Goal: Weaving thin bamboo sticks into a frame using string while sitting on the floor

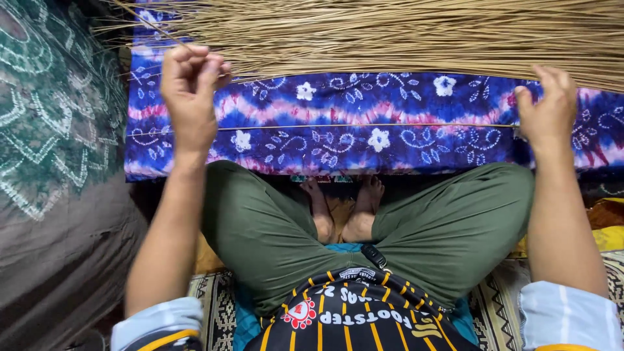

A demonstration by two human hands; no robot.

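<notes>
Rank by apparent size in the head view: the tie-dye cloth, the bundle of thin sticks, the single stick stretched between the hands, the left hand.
1. Tie-dye cloth
2. Bundle of thin sticks, cut off by the frame, so unsure against the cloth
3. Left hand
4. Single stick, long but hair-thin

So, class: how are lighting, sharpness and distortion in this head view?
Head view: even, soft light, no glare on the tie-dye cloth; left hand and right hand reasonably sharp; wide-angle bending at edges; dark shadow beneath the cloth near the feet.
</notes>
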